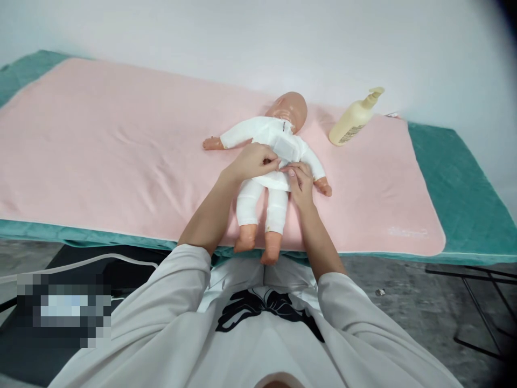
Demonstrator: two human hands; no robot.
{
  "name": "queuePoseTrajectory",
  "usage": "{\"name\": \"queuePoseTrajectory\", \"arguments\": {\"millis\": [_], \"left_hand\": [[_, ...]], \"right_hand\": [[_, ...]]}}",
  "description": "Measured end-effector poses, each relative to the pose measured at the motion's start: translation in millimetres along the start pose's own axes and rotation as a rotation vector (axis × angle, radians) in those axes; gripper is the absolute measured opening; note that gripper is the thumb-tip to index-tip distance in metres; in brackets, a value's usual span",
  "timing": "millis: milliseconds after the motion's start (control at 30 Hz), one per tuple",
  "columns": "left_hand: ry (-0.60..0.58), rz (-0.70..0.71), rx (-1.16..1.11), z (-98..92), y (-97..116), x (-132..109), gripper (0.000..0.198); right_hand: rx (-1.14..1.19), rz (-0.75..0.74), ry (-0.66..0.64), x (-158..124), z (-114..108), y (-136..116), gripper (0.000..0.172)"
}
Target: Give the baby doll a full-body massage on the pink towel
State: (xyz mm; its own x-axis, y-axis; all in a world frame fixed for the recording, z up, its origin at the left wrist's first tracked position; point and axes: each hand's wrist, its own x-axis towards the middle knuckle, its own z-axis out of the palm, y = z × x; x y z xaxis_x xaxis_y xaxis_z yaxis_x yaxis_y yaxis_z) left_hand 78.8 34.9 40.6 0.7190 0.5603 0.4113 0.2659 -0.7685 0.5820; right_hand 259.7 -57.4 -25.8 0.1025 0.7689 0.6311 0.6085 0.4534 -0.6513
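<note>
A baby doll (294,108) lies on its back, head away from me, with its face turned to one side. White clothing (246,126) covers its body, arms and legs, leaving the hands and feet bare. On its chest lies a pale square patch (285,147). Just below that patch, my left hand (258,160) is closed in a pinch at the front of the clothing. Close beside it, my right hand (299,178) has its fingers pressed together at the same spot. Both sets of fingertips nearly meet over the doll's belly, partly hiding the cloth between them.
Under the doll spreads a pink mat (121,145) on a teal-covered table (456,178). A cream pump bottle (351,123) stands to the right of the doll's head. White wall rises behind. A black metal frame (480,307) stands on the floor at lower right.
</note>
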Motion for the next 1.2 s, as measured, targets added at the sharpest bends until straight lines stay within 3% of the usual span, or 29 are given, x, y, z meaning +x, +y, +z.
{"name": "queuePoseTrajectory", "arguments": {"millis": [300, 633, 933, 1200], "left_hand": [[-0.007, -0.055, -0.011, 1.6, 0.7, 0.6, 0.033], [0.121, 0.025, -0.052, 5.3, -5.5, 2.5, 0.039], [0.081, -0.031, 0.082, 10.2, -7.7, 3.6, 0.04], [0.096, -0.003, 0.067, 10.1, -7.5, 3.8, 0.045]], "right_hand": [[-0.011, 0.018, 0.004, 0.8, 1.5, 0.7, 0.045], [0.026, -0.002, 0.043, -0.9, 0.8, 1.2, 0.04], [-0.007, 0.048, 0.022, 0.8, 2.5, 1.3, 0.042], [-0.011, 0.039, 0.046, 0.9, 2.2, 2.3, 0.04]]}}
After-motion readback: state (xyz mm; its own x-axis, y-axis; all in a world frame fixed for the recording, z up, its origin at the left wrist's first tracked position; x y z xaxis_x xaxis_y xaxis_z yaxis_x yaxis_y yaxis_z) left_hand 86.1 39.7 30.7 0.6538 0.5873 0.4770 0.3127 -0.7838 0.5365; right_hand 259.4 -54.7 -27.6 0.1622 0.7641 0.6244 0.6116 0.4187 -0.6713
